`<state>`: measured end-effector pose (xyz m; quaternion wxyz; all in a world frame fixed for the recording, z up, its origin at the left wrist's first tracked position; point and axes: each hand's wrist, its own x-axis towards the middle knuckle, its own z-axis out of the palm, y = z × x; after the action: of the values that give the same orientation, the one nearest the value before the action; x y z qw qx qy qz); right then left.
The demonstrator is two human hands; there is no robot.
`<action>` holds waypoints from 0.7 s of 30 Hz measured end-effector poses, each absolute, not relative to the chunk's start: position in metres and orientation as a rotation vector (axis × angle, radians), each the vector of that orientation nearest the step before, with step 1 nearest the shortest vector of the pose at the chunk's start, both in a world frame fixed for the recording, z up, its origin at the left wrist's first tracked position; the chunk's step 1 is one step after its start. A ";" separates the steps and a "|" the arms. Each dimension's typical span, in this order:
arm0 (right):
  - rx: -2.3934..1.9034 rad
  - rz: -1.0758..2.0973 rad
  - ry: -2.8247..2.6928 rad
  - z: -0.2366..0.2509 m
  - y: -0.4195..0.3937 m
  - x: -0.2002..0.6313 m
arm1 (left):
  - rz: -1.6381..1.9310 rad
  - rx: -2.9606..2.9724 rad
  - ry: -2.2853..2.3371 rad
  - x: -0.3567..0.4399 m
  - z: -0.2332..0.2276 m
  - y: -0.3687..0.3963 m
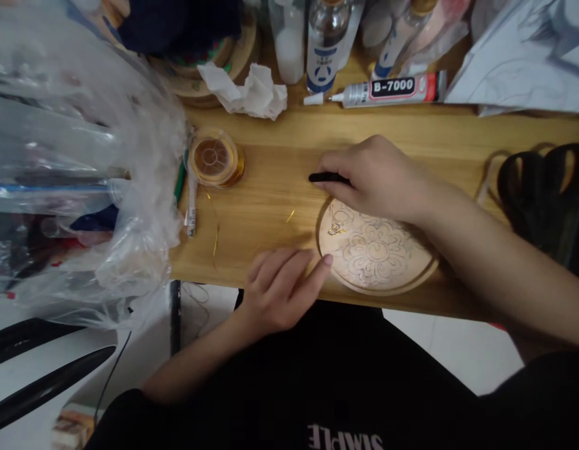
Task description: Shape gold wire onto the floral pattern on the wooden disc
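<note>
Right hand (371, 172) curled, grip closed around black tool (334, 177). Patterned disc (376, 250) lies by the surface's (261, 162) near edge; left hand (280, 287), loosely spread, rests one digit against it.

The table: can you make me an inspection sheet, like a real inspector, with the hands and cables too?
Surface: wooden table, bits of gold wire lying on it.
Things in use: round hoop with flower outlines; slim black tool; spool of gold wire.
Clutter: crumpled tissue, B-7000 tube, bottles, plastic bags.
Hands: right hand grips the black tool; left hand has a fingertip at the hoop's edge.
Cables: thin dark cord, lower left; can't tell what it joins.
Surroundings: pale floor past the near edge.
</note>
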<state>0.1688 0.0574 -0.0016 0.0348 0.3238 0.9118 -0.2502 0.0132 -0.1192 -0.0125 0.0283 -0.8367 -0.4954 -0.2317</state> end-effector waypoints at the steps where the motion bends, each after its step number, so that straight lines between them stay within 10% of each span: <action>1: 0.991 -0.748 2.793 -0.001 0.057 0.169 | -0.751 -2.570 -1.541 0.020 -0.016 -0.117; 21: 1.021 -0.492 2.589 0.009 0.051 0.166 | -0.704 -2.560 -1.804 0.042 -0.037 -0.107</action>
<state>0.1657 0.0512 0.0091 0.1571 0.3569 0.9046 -0.1720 0.0423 -0.1065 -0.0370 -0.0341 -0.7971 -0.5616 -0.2191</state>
